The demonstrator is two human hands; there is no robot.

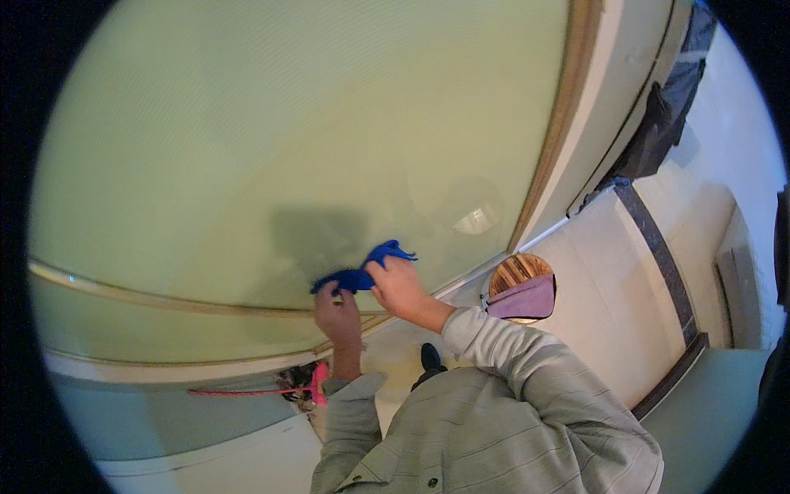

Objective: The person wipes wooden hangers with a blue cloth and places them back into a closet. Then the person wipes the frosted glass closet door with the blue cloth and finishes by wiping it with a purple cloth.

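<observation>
Cloth: a blue cloth (362,273) sits in the middle of the frame, pressed flat on a big pale green pane (271,132).
Right hand: the right hand (397,286) grips the right end of the cloth.
Left hand: the left hand (336,309) pinches the left end, fingers curled.
Hard to see: part of the cloth hides under both hands. A shoe (430,356) peeks out low down, mostly hidden by the grey sleeve (494,346).
Stool: a round wood stool (520,276) right of the hands holds a purple cloth (527,298).
Broom: a pink broom (263,389) lies at the lower left by dark bits, too small to tell.
</observation>
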